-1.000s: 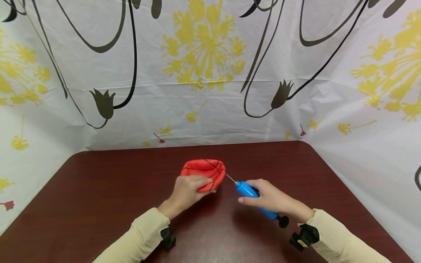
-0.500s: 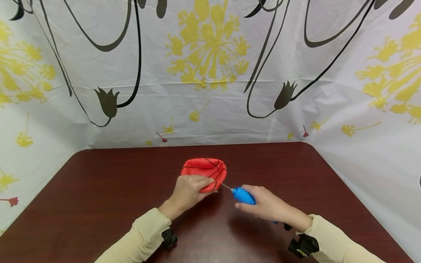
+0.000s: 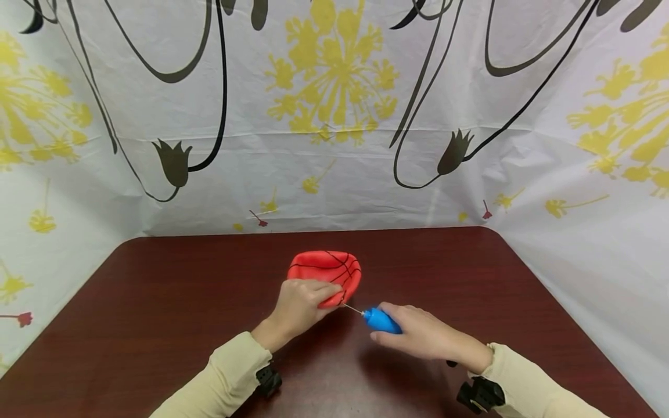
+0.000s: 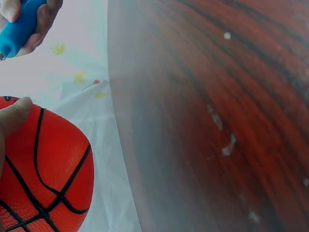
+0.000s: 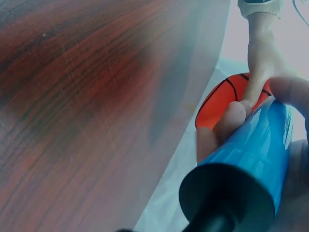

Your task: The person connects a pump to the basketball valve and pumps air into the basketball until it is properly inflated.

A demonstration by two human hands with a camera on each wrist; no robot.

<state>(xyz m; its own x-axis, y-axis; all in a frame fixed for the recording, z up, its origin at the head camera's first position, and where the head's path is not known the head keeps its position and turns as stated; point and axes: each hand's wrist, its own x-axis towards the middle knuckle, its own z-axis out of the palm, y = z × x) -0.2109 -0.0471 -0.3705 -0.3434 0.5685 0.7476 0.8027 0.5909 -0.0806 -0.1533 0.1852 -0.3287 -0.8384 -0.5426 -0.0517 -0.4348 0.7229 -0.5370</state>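
Observation:
A red basketball (image 3: pixel 324 267) with black lines, caved in and partly flat, is held above the table by my left hand (image 3: pixel 299 303). In the left wrist view my thumb presses on the ball's skin (image 4: pixel 63 154). My right hand (image 3: pixel 422 332) grips a blue hand pump (image 3: pixel 382 320), whose thin needle (image 3: pixel 353 309) points at the ball's lower right edge. Whether the needle tip touches the ball or has gone in, I cannot tell. The right wrist view looks along the pump barrel (image 5: pixel 251 150) from its black end; my fingers are wrapped around it.
A dark red-brown wooden table (image 3: pixel 172 302) lies beneath both hands. Behind it and at its sides hangs a white cloth (image 3: pixel 355 197) printed with yellow flowers and dark stems. Black wrist cameras (image 3: pixel 481 395) sit on both sleeves.
The right hand and pump have moved left and down, bringing the needle from the ball's right side to its lower right edge. The left hand and ball have stayed nearly still.

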